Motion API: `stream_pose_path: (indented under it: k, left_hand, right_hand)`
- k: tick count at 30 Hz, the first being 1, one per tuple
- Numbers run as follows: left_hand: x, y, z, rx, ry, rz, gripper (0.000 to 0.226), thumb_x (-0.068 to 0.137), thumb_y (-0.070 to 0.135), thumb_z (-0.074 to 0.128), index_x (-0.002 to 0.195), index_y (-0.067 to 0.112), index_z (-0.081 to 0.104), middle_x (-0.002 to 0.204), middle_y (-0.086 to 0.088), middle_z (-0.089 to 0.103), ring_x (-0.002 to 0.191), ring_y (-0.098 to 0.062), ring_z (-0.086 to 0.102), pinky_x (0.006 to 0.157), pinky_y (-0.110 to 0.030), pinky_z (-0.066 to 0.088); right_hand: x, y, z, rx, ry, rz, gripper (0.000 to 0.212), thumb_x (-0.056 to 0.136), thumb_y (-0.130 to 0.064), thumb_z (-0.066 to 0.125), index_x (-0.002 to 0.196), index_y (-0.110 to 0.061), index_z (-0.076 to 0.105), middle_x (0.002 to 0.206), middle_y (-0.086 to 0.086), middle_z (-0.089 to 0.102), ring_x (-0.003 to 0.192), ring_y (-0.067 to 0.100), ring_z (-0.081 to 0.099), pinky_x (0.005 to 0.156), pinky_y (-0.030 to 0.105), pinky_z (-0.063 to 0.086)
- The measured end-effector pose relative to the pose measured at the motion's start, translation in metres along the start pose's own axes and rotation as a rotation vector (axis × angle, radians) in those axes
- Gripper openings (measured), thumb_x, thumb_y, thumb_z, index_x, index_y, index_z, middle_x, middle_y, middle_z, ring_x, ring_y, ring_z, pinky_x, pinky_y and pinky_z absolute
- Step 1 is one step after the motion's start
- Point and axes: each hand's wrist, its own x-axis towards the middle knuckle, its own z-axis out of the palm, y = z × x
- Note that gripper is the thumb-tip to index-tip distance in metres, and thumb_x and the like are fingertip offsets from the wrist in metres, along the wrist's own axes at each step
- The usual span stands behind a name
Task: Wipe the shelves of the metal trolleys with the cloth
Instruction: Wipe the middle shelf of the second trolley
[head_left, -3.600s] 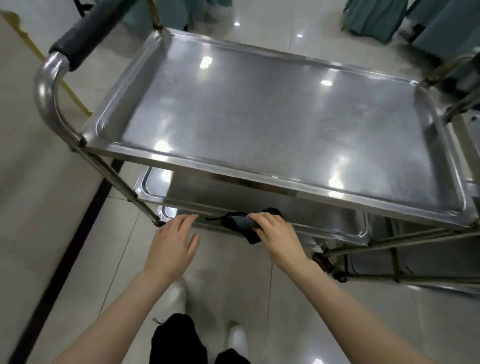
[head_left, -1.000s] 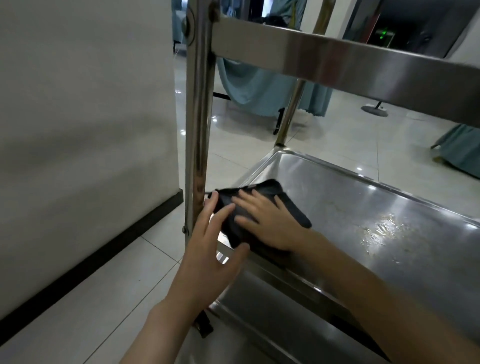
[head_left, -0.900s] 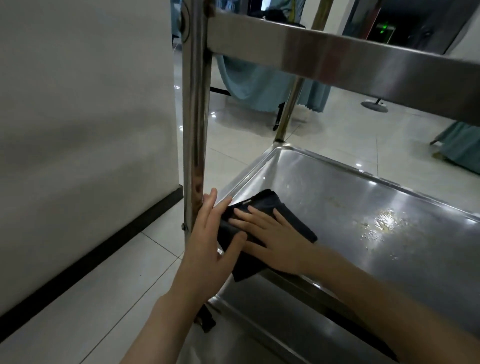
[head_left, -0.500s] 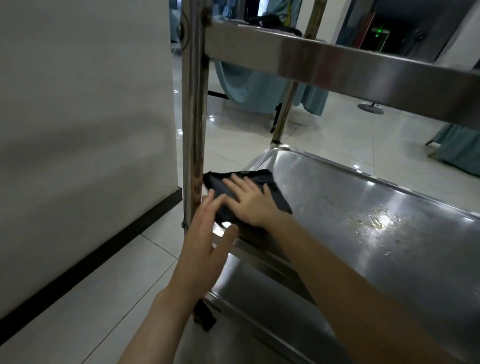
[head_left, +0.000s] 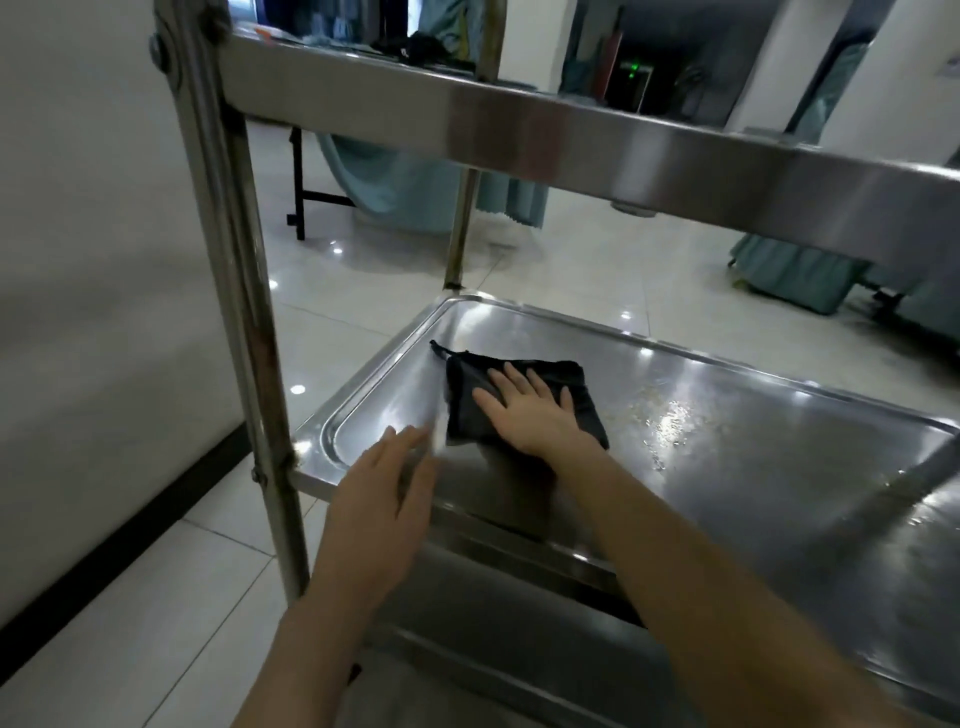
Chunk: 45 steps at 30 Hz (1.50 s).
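The trolley (head_left: 244, 322) is far from finished, I judge. Its middle shelf (head_left: 779, 499) is being wiped only at the left end, and the shelf below (head_left: 519, 649) seems yet to do. A speckled, wet-looking patch (head_left: 665, 421) lies to the right of the black cloth (head_left: 465, 408), which sits flat near the left corner under my right hand (head_left: 530, 421) — fingers (head_left: 514, 376) straight, pressing it down. My left hand (head_left: 379, 499) is at the near rim — fingers loose, grasping nothing.
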Motion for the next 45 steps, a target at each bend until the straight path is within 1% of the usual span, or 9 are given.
stream_pose_path:
  k: [7, 9, 12, 18, 22, 29, 34, 39, 45]
  left_hand:
    - [-0.002, 0.003, -0.002, -0.011, -0.053, 0.032, 0.036, 0.095, 0.047, 0.036, 0.129, 0.046, 0.046, 0.140, 0.020, 0.042, 0.145, 0.001, 0.013, 0.103, -0.024, 0.030]
    - [-0.002, 0.005, 0.001, 0.016, -0.124, 0.045, 0.038, 0.098, 0.035, 0.040, 0.134, 0.037, 0.047, 0.147, 0.015, 0.038, 0.147, -0.002, 0.007, 0.116, -0.042, 0.025]
    - [-0.006, 0.026, 0.021, -0.049, -0.191, 0.080, 0.038, 0.099, 0.024, 0.042, 0.137, 0.026, 0.048, 0.152, 0.008, 0.035, 0.147, -0.006, 0.011, 0.119, -0.047, 0.022]
    - [-0.015, 0.067, 0.066, -0.021, -0.282, 0.156, 0.041, 0.099, 0.015, 0.042, 0.139, 0.023, 0.047, 0.154, 0.004, 0.034, 0.143, -0.012, 0.028, 0.113, -0.038, 0.034]
    - [-0.013, 0.064, 0.068, 0.006, -0.260, 0.106, 0.041, 0.098, 0.016, 0.043, 0.137, 0.029, 0.048, 0.155, 0.001, 0.032, 0.137, -0.019, 0.040, 0.105, -0.024, 0.031]
    - [-0.022, 0.059, 0.081, 0.139, -0.261, 0.204, 0.040, 0.102, 0.031, 0.032, 0.139, 0.029, 0.046, 0.151, 0.006, 0.040, 0.147, -0.013, 0.020, 0.120, -0.042, 0.015]
    - [-0.048, 0.087, 0.108, 0.450, -0.362, 0.405, 0.056, 0.097, 0.042, 0.026, 0.146, 0.019, 0.041, 0.148, -0.001, 0.045, 0.141, -0.018, 0.036, 0.118, -0.047, 0.024]
    - [-0.053, 0.092, 0.121, 0.521, -0.356, 0.389, 0.059, 0.097, 0.046, 0.017, 0.148, 0.023, 0.037, 0.150, 0.001, 0.042, 0.144, -0.017, 0.028, 0.119, -0.042, 0.019]
    - [-0.042, 0.104, 0.127, 0.409, -0.314, 0.290, 0.066, 0.093, 0.052, 0.004, 0.153, 0.029, 0.019, 0.161, 0.000, 0.016, 0.150, -0.020, -0.003, 0.118, -0.048, -0.001]
  right_hand:
    - [-0.081, 0.021, 0.021, -0.092, 0.053, -0.271, 0.061, 0.094, -0.071, 0.009, 0.151, -0.049, 0.007, 0.159, -0.027, -0.006, 0.146, 0.001, -0.013, 0.114, 0.046, -0.019]
    - [-0.139, 0.045, 0.032, -0.035, 0.109, -0.327, 0.058, 0.087, -0.079, -0.001, 0.143, -0.062, -0.001, 0.152, -0.037, -0.017, 0.139, -0.010, -0.024, 0.107, 0.031, -0.032]
    - [-0.160, 0.072, 0.023, -0.018, 0.070, -0.263, 0.058, 0.082, -0.083, -0.007, 0.138, -0.069, -0.003, 0.149, -0.040, -0.020, 0.138, -0.012, -0.024, 0.108, 0.030, -0.029]
    - [-0.044, 0.091, -0.016, -0.004, 0.048, 0.112, 0.066, 0.095, -0.069, 0.014, 0.154, -0.040, 0.009, 0.163, -0.016, -0.003, 0.149, 0.012, -0.006, 0.116, 0.053, -0.009]
    - [-0.035, 0.088, -0.018, -0.003, 0.036, 0.113, 0.064, 0.096, -0.066, 0.016, 0.154, -0.039, 0.010, 0.163, -0.015, -0.002, 0.150, 0.013, -0.006, 0.115, 0.053, -0.012]
    - [-0.213, 0.130, 0.016, -0.036, 0.121, -0.173, 0.053, 0.084, -0.082, -0.004, 0.136, -0.070, -0.007, 0.147, -0.044, -0.019, 0.137, -0.014, -0.025, 0.104, 0.023, -0.033]
    - [-0.147, 0.156, -0.016, -0.073, 0.110, 0.046, 0.063, 0.091, -0.073, 0.010, 0.150, -0.050, 0.005, 0.158, -0.028, -0.006, 0.146, 0.000, -0.010, 0.116, 0.046, -0.011]
    - [-0.072, 0.169, -0.037, 0.028, 0.075, 0.293, 0.066, 0.096, -0.067, 0.016, 0.154, -0.038, 0.011, 0.163, -0.013, -0.001, 0.150, 0.014, -0.005, 0.116, 0.053, -0.010]
    - [-0.195, 0.178, 0.003, -0.055, 0.199, -0.025, 0.058, 0.090, -0.077, 0.008, 0.145, -0.061, 0.004, 0.155, -0.035, -0.006, 0.144, -0.006, -0.013, 0.113, 0.038, -0.017]
